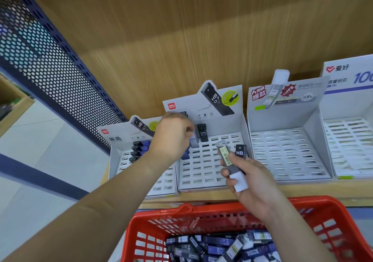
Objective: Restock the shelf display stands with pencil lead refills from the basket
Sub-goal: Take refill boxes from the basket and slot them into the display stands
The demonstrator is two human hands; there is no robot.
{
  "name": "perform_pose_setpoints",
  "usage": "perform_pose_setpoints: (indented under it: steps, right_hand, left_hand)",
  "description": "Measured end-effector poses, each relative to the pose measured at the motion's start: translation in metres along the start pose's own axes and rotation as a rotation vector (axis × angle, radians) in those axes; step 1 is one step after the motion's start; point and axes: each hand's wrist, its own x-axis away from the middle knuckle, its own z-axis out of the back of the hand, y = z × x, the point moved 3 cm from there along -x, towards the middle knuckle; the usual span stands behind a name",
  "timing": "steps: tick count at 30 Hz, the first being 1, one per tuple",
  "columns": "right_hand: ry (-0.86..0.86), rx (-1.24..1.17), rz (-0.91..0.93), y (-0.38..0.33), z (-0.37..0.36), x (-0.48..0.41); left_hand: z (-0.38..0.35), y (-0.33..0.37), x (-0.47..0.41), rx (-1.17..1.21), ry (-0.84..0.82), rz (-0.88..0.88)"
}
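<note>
My left hand (173, 134) reaches into the back left of the second white display stand (210, 173), its fingers curled round a grey HB 0.7 refill case (193, 140). A black HB 0.7 case (202, 133) stands upright in a slot right beside it. My right hand (248, 179) hovers over the stand's front right, gripping refill cases (232, 160): a clear one with a white cap and yellow label, and a black HB one. Below, the red basket (201, 217) holds several loose refill cases (218, 245).
The leftmost stand (125, 160) has several black and blue cases in its back rows. Two more white slotted stands (286, 154) (351, 146) sit to the right on the wooden shelf. A dark blue perforated panel (50, 70) closes the left side.
</note>
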Motion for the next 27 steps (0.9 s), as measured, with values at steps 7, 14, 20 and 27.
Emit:
perform_pose_setpoints:
  steps: [7,14,20,27]
  right_hand:
    - [-0.091,0.313,0.046,-0.006,-0.014,0.01]
    - [-0.242,0.654,0.081,-0.009,-0.026,0.016]
    - [-0.179,0.586,0.02,-0.004,-0.026,0.015]
    - [-0.028,0.548,-0.006,0.014,-0.037,0.01]
  left_hand:
    - [0.013,0.038,0.024,0.583,-0.207,0.127]
    - [0.019,0.042,0.037,0.725,-0.25,0.157]
    - [0.089,-0.01,0.027,0.784,0.034,0.371]
    - [0.097,-0.093,0.075,0.221,-0.051,0.391]
